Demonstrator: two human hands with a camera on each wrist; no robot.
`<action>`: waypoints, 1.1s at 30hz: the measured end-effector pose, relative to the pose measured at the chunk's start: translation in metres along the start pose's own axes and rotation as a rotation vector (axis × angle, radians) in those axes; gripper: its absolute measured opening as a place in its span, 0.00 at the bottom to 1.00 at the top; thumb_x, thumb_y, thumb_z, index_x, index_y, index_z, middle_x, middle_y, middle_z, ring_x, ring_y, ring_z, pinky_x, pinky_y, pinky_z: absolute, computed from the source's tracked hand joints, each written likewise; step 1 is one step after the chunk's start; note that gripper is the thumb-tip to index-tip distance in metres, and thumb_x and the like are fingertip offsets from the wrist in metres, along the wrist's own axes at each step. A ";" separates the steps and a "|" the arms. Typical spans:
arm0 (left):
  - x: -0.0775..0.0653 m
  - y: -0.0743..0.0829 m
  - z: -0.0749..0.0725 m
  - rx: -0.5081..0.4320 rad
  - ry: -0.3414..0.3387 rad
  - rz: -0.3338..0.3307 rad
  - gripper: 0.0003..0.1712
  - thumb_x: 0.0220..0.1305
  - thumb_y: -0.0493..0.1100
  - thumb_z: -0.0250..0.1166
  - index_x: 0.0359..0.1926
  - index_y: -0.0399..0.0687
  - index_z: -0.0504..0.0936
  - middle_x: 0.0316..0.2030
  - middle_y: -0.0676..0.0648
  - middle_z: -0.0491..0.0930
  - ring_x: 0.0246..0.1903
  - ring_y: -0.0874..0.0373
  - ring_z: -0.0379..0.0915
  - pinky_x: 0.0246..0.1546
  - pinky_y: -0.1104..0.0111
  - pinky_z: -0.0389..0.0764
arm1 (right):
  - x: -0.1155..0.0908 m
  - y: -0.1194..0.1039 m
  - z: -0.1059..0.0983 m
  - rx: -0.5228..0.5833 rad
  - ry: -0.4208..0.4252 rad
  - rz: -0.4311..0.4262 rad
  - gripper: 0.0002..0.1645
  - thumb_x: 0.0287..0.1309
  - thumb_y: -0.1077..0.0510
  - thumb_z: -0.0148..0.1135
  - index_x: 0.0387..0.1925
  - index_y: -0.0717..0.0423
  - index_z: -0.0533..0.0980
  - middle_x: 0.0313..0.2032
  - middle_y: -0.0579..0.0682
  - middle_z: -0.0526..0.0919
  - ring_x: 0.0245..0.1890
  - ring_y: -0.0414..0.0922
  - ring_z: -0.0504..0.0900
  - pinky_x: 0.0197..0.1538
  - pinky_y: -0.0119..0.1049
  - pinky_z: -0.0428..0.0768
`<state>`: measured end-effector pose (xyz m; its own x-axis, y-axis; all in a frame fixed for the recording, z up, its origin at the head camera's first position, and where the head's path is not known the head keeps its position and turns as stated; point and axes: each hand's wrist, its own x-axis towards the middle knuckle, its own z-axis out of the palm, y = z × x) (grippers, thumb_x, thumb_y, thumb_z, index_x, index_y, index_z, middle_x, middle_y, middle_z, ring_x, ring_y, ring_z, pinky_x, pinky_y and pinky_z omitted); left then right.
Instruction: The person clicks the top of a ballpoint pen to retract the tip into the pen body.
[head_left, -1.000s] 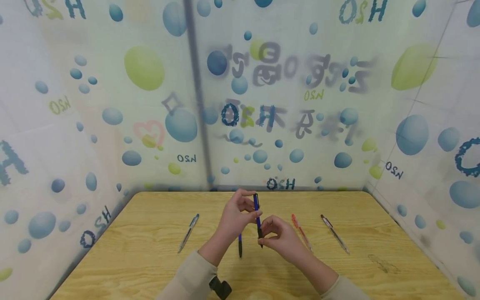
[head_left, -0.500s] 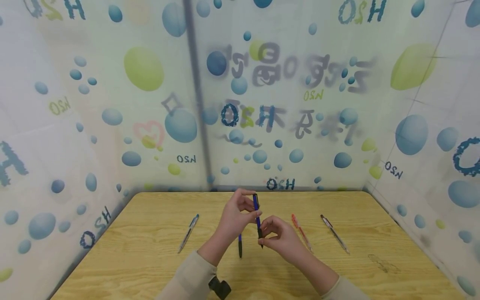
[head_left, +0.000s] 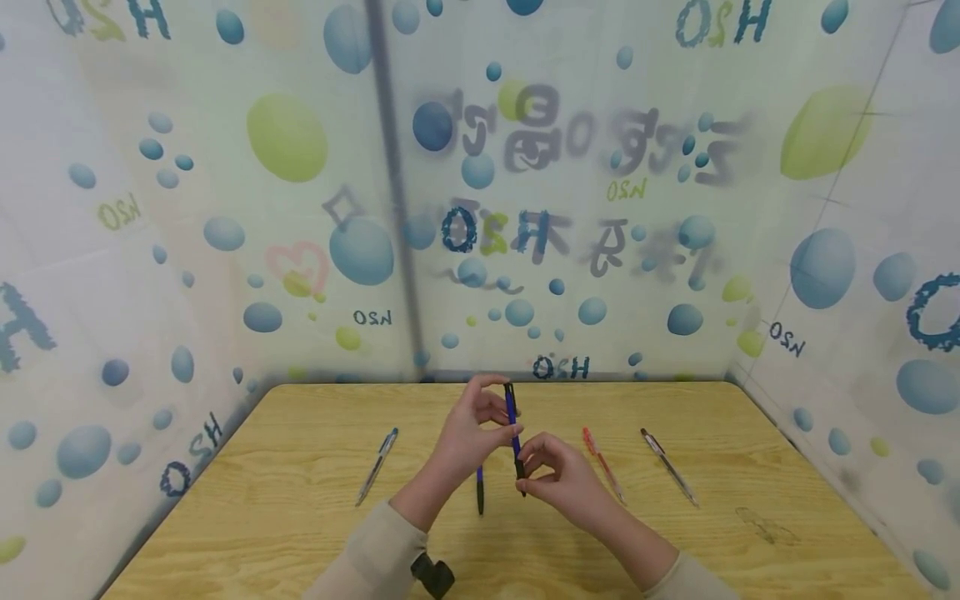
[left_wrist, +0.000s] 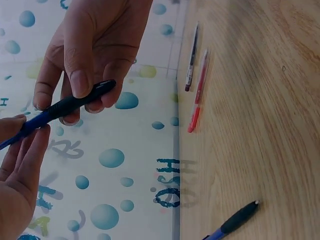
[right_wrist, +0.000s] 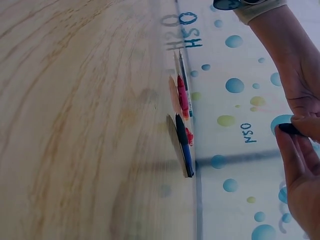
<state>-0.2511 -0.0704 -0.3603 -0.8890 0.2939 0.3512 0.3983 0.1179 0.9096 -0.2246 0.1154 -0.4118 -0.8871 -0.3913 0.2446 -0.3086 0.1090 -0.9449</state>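
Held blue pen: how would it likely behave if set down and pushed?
The held blue pen is probably stiff, as it runs straight between the left hand and the right hand. It is likely light, given how slender it looks. Laid down and pushed sideways, it might roll, since it appears rounded.

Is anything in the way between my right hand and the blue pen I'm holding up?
Nothing visible is: the right hand pinches the dark lower end of the held blue pen, and the left hand grips it higher up. The other blue pen lies apart on the table.
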 end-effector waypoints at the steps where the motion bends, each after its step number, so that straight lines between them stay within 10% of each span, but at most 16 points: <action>1: 0.000 0.000 -0.001 0.013 -0.008 0.011 0.33 0.58 0.32 0.70 0.63 0.47 0.67 0.42 0.41 0.79 0.39 0.51 0.80 0.37 0.60 0.84 | 0.000 0.000 -0.001 -0.005 -0.004 0.001 0.16 0.57 0.67 0.68 0.45 0.61 0.73 0.39 0.56 0.80 0.41 0.56 0.80 0.39 0.39 0.84; 12: -0.005 -0.010 -0.019 0.088 -0.088 0.035 0.34 0.61 0.35 0.69 0.66 0.52 0.66 0.54 0.44 0.76 0.47 0.52 0.79 0.45 0.60 0.82 | -0.002 0.003 -0.015 -0.135 -0.024 -0.072 0.18 0.60 0.71 0.63 0.50 0.55 0.77 0.49 0.57 0.76 0.42 0.51 0.80 0.42 0.43 0.83; 33: -0.026 -0.032 -0.047 0.215 -0.198 0.006 0.32 0.60 0.32 0.69 0.63 0.49 0.68 0.52 0.42 0.75 0.47 0.44 0.78 0.40 0.66 0.82 | 0.003 0.027 -0.045 -0.025 -0.029 0.006 0.41 0.55 0.79 0.59 0.69 0.57 0.64 0.57 0.69 0.65 0.46 0.69 0.76 0.41 0.44 0.84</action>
<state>-0.2512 -0.1260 -0.3879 -0.8338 0.4717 0.2869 0.4605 0.3076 0.8326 -0.2513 0.1584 -0.4270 -0.8788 -0.4173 0.2316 -0.3117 0.1344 -0.9406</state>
